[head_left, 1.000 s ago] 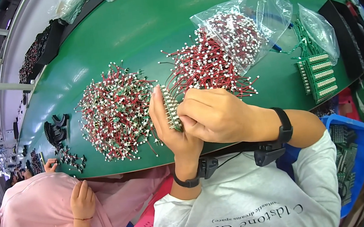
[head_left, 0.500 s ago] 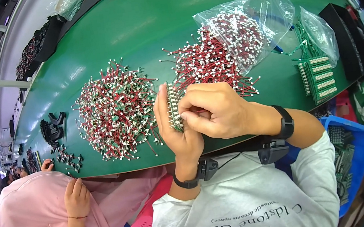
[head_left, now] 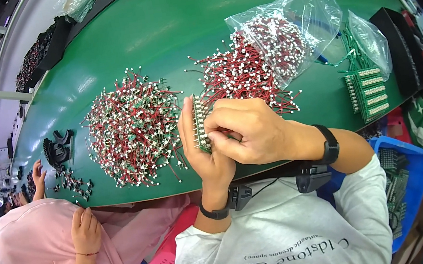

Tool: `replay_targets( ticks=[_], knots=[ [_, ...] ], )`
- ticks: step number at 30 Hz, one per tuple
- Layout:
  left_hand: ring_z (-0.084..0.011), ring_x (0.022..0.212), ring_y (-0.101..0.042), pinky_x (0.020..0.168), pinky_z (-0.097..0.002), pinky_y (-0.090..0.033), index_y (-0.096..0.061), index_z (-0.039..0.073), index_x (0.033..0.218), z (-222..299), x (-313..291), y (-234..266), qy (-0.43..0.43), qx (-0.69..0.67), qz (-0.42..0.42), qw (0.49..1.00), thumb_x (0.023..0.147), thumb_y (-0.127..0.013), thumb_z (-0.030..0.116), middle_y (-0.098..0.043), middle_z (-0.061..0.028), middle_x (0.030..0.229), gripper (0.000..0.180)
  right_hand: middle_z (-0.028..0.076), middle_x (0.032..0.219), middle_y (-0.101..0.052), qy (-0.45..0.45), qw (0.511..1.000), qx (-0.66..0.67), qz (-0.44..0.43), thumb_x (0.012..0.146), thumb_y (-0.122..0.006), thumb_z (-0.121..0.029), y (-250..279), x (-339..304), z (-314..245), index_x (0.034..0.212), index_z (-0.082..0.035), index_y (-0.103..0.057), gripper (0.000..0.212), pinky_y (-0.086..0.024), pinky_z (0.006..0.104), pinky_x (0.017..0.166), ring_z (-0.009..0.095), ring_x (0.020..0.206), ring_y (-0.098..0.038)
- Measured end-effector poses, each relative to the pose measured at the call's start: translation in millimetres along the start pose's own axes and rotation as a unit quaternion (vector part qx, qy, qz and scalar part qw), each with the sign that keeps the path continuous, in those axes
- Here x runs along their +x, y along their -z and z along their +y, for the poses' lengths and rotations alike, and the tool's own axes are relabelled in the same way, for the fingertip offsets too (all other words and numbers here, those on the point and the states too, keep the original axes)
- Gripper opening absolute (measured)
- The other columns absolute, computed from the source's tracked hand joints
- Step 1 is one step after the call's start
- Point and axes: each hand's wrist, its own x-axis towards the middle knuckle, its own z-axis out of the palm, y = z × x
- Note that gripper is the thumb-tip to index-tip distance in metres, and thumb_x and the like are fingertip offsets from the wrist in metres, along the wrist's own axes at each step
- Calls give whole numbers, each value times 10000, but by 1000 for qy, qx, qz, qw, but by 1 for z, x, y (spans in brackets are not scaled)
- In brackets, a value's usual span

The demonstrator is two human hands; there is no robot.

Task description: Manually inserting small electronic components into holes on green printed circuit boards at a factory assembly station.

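Observation:
My left hand [head_left: 209, 160] is closed around a narrow circuit board strip [head_left: 199, 120], which stands upright with a row of small white connectors along it. Against the strip's right side, my right hand [head_left: 254, 129] pinches thumb and forefinger together; whatever is between the fingertips is too small and covered to make out. Beyond my right hand lies a heap of red wires with white plugs [head_left: 238, 72], partly under a clear plastic bag [head_left: 307, 4]. Left of my hands spreads a pile of wired green pieces [head_left: 134, 131] with red leads and white ends.
Stacked green board strips [head_left: 372, 92] lie at the right beside a black box [head_left: 398, 51]. A blue crate [head_left: 415, 180] of boards stands below the table edge. A co-worker in pink [head_left: 50, 244] sits at my left, near black parts [head_left: 59, 149] on the green table [head_left: 155, 27].
My hands stay almost in place at the strip, with the right fingertips shifted slightly. The co-worker's far hand has risen from the table edge.

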Motion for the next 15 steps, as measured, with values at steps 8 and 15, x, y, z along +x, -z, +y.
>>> replay_targets(
  ticks=[8, 15],
  knots=[
    [-297, 1155, -567, 994, -394, -445, -436, -81, 1405, 2, 5, 0, -20, 32, -8, 999, 875, -611, 117, -529, -203, 1328, 592, 84, 728, -542, 8, 999, -37, 27, 760, -652, 6, -3, -3, -4, 853, -21, -614, 105, -441, 344, 479, 242, 575, -562],
    [-369, 1216, -528, 1037, -439, -410, -456, -85, 1384, 8, 8, 0, -122, 147, -13, 982, 860, -613, 112, -535, -238, 1339, 582, 80, 734, -538, 41, 991, -125, 14, 722, -667, 27, -2, -5, -10, 845, -11, -596, 147, -465, 348, 492, 243, 589, -569]
  ],
)
